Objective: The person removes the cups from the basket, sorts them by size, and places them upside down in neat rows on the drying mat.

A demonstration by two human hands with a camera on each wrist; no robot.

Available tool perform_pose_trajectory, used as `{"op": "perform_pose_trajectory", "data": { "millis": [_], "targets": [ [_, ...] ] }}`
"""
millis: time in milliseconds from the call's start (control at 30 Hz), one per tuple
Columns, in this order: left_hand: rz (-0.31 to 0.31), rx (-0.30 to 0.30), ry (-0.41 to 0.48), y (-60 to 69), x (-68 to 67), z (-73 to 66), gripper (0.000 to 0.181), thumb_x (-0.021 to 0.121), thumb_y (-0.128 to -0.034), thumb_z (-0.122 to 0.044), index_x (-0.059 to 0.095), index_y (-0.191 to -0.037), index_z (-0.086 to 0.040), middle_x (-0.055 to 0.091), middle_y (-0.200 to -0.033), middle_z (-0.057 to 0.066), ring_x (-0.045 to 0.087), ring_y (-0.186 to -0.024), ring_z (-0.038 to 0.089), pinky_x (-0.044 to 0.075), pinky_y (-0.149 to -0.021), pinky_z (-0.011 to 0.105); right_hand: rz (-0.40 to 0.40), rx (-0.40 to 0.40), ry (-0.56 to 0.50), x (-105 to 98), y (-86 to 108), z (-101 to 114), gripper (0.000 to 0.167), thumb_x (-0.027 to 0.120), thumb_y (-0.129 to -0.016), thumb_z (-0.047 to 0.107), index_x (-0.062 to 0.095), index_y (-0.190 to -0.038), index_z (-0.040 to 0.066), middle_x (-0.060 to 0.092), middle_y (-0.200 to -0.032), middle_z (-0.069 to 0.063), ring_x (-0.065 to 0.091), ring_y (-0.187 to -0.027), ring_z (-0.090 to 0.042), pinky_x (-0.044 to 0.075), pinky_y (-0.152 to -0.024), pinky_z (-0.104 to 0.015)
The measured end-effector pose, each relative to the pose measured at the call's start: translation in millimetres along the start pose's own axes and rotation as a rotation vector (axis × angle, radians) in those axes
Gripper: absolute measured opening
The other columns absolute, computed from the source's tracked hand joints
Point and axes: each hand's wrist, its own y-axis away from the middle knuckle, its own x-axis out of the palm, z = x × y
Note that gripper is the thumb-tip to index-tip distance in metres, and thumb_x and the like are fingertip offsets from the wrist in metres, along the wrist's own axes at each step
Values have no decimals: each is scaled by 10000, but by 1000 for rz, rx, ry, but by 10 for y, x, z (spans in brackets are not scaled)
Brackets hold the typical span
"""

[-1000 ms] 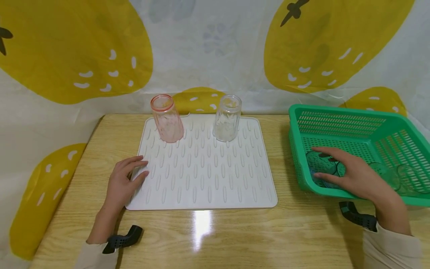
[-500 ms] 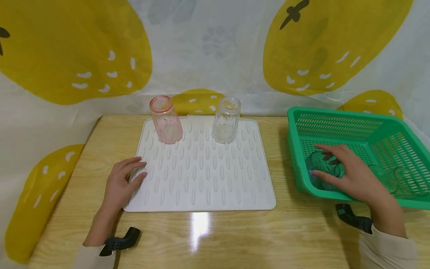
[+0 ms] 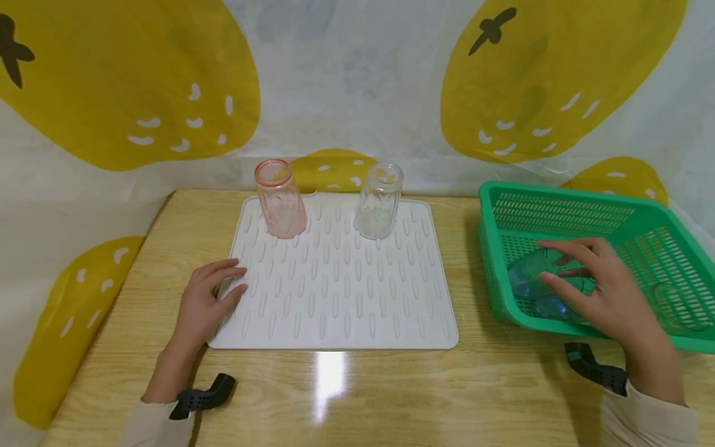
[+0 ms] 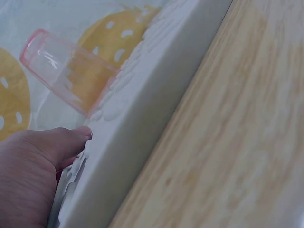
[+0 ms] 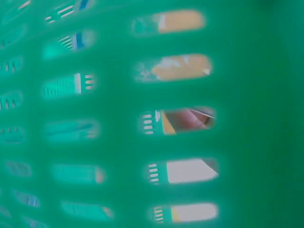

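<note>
My left hand (image 3: pixel 203 304) rests on the left edge of the white drying mat (image 3: pixel 341 298), fingers loosely bent and holding nothing. In the left wrist view its thumb (image 4: pixel 71 142) lies at the mat's edge. A pink glass (image 3: pixel 282 208) and a clear glass (image 3: pixel 378 208) stand upside down at the mat's back. Inside the green basket (image 3: pixel 503 310), my right hand (image 3: pixel 606 292) has its thumb and fingers curled round one end of a tilted bluish glass (image 3: pixel 525 276). Another bluish glass (image 3: pixel 550 307) lies below it. The hand partly hides both.
A clear glass (image 3: pixel 670 304) lies in the basket's right part. The wooden table (image 3: pixel 402 397) runs along the front, and a lemon-print cloth (image 3: pixel 346 93) hangs behind. Basket wall (image 5: pixel 114 142) fills the right wrist view.
My right hand has shifted slightly right inside the basket, and the bluish glass at its fingers now tilts differently. The left hand stays in place on the mat's edge.
</note>
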Motion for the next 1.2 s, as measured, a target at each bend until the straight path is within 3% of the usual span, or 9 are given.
{"op": "perform_pose_trajectory", "data": {
  "millis": [167,367,633,933,1200],
  "targets": [
    [0,0,-15,4,7,2,277,746,-811,-24,699,-1083,-5,584,-1248,167,432,-1193,374,344,-936,563,-105,0,2,-52,-3,32,547,709,-758,-121,602,-1275,21,472,-1124,87,452,-977,-5,391,-797,-25],
    [-1,1,-19,8,4,8,275,750,-806,-19,701,-1077,-7,584,-1246,164,434,-1187,368,347,-926,554,-167,29,-1,-65,2,112,590,714,-743,-153,586,-1293,19,423,-1215,161,445,-1042,7,362,-818,-12],
    [3,-7,-23,6,9,0,276,746,-812,-27,699,-1083,-10,579,-1255,165,431,-1192,368,347,-930,560,-248,-22,-72,-71,9,151,465,702,-805,-73,571,-1251,-82,455,-1265,116,492,-1098,-54,400,-818,-51],
    [5,2,-25,-3,9,-18,279,747,-806,-13,699,-1080,-6,583,-1250,169,431,-1196,373,349,-935,561,-346,-147,-341,43,-98,310,541,783,-792,144,561,-1183,-156,590,-1162,-110,582,-1067,-174,477,-805,-160],
    [5,-4,-21,-3,8,-10,279,746,-810,-21,698,-1084,-5,580,-1255,171,428,-1197,378,347,-933,561,-329,-267,-607,146,-201,474,500,788,-783,79,553,-1132,-192,571,-1158,-159,579,-1086,-215,475,-832,-204]
  ]
}}
